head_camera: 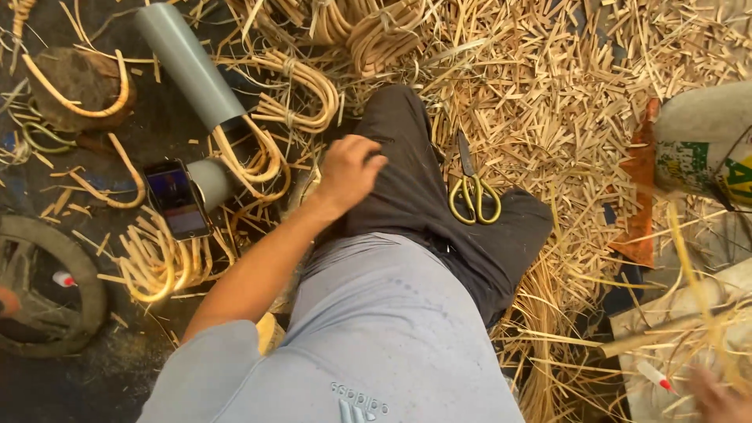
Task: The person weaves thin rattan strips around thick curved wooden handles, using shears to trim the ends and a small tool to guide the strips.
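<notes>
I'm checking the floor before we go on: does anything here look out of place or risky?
Yes. The yellow-handled scissors lie loose on the person's dark trouser leg, blades pointing away, not set down safely. A phone lies on the floor among bent cane loops, where it could be knocked. The left hand rests on the leg.

Scissors [473,196]: dull metal blades, glossy yellow handles;
Pipe [188,63]: smooth matt grey plastic;
Cane loops [298,94]: pale, smooth, slightly shiny;
Trousers [439,196]: dark matt cloth;
Phone [178,200]: glossy screen;
Offcuts [564,86]: dry, rough straw-coloured strips
</notes>
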